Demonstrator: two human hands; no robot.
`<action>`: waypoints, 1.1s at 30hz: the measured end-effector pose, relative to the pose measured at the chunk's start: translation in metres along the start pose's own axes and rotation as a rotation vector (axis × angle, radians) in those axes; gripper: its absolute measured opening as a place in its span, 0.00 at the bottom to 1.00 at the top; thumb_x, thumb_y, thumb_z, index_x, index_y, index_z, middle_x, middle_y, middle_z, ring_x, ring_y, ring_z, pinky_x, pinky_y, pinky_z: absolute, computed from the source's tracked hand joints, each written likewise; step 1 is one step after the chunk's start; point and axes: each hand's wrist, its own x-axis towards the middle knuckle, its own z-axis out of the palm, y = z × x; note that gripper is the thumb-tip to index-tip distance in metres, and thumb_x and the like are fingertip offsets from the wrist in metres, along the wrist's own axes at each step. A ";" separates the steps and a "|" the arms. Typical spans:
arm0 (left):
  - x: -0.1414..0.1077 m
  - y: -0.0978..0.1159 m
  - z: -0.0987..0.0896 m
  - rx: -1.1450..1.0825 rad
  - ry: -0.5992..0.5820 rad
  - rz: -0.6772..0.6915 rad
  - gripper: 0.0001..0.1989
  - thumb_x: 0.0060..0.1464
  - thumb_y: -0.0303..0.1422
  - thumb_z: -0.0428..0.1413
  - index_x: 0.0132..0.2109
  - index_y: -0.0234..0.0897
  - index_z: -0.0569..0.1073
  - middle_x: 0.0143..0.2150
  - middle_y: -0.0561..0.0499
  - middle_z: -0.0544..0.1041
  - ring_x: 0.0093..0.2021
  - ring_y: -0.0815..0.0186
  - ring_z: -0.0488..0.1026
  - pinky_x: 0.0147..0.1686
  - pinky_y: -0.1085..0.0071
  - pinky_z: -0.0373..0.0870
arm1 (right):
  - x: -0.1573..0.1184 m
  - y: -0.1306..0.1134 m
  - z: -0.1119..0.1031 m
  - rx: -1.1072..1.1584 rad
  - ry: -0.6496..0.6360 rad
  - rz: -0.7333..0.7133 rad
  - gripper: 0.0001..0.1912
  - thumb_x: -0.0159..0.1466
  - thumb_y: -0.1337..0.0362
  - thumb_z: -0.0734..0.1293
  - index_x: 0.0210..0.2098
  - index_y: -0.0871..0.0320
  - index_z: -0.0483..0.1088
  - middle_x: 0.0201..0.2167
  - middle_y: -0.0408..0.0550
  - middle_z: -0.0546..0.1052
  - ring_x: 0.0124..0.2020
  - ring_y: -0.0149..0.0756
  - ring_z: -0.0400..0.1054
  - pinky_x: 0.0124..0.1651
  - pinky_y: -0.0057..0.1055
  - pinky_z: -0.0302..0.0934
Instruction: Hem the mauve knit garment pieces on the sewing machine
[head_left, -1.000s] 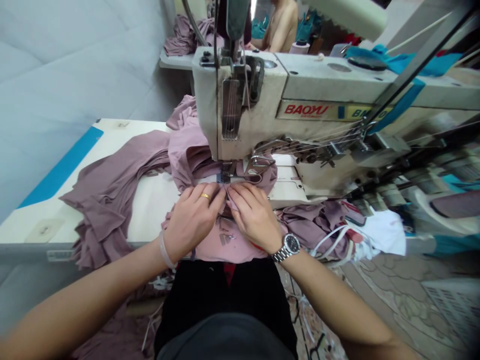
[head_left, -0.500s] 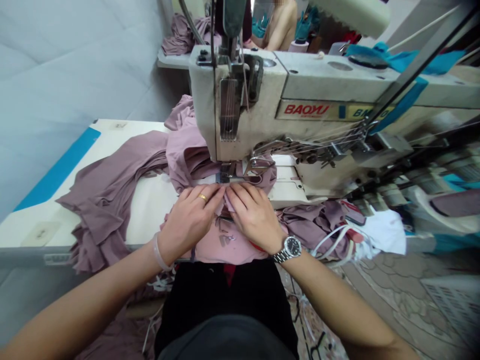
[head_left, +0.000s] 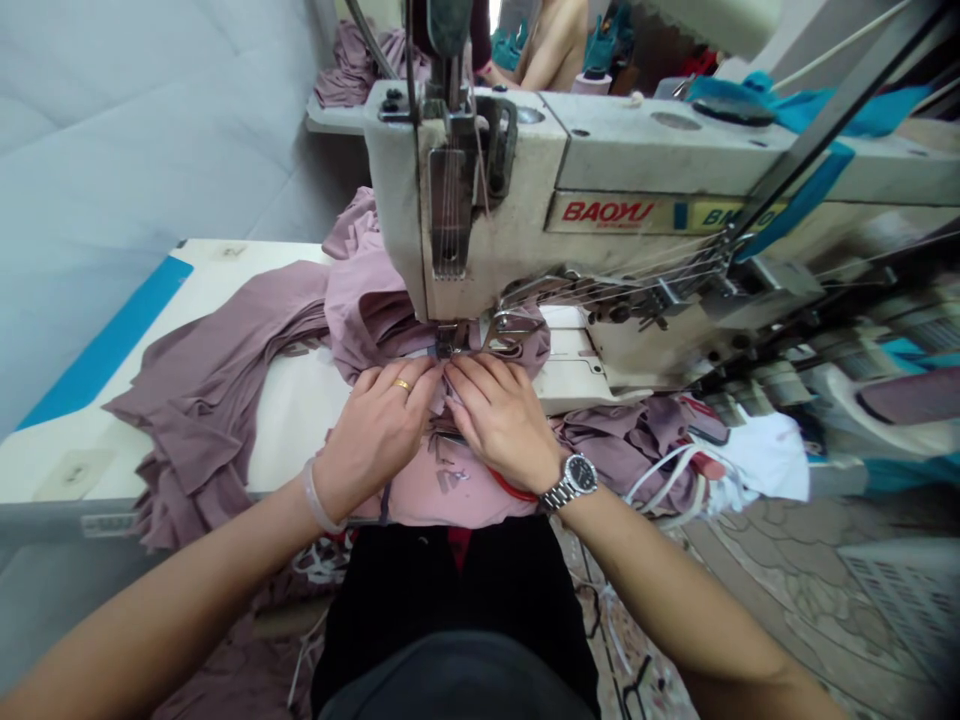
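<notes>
Head-camera view, looking forward and down at 1 industrial sewing machine (head_left: 480, 230), branded BAOYU, and 2 bare hands working just in front of its needle. The left hand (head_left: 375, 435) and right hand (head_left: 502, 420) lie side by side on 1 piece of mauve knit fabric (head_left: 442, 497), directly before the presser foot (head_left: 450, 340). The fabric's long axis runs away from the person, its folded edge pointing forward under the foot. The fingers (head_left: 480, 385) of each hand sit close together and curl downward, pressing on the cloth. The 2 sets of fingertips almost meet at the midline, with 1 small fold of fabric rising between them; whether either hand pinches it cannot be told. The left hand bears 1 gold ring (head_left: 402, 384), and its wrist 1 pale bracelet (head_left: 319, 497). The right wrist bears 1 metal wristwatch (head_left: 576, 480), with 1 red cord (head_left: 514, 487) just beside it. There are 2 heaps of similar fabric: 1 heap (head_left: 217, 390) on the white table (head_left: 296, 425) left of the hands, and 1 heap (head_left: 622, 440) to their right, below the machine bed.
</notes>
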 end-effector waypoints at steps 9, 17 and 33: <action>-0.002 -0.012 -0.002 -0.102 0.067 0.122 0.15 0.61 0.28 0.53 0.54 0.30 0.72 0.52 0.43 0.74 0.49 0.56 0.70 0.46 0.60 0.68 | -0.001 0.001 0.004 0.104 0.135 -0.030 0.14 0.69 0.67 0.59 0.49 0.64 0.72 0.48 0.52 0.76 0.52 0.42 0.64 0.54 0.41 0.59; -0.001 -0.017 0.000 -0.130 0.100 0.149 0.12 0.61 0.29 0.54 0.51 0.31 0.73 0.50 0.45 0.76 0.47 0.58 0.72 0.47 0.61 0.69 | 0.003 0.000 0.001 0.132 0.107 -0.021 0.13 0.68 0.67 0.60 0.47 0.63 0.73 0.45 0.53 0.77 0.48 0.42 0.64 0.51 0.41 0.60; 0.005 -0.018 0.003 -0.121 0.047 0.048 0.20 0.65 0.38 0.48 0.56 0.30 0.72 0.55 0.40 0.73 0.53 0.56 0.71 0.49 0.59 0.70 | 0.013 0.015 -0.003 0.156 0.020 0.009 0.15 0.68 0.69 0.59 0.50 0.60 0.74 0.48 0.52 0.77 0.49 0.41 0.65 0.53 0.42 0.60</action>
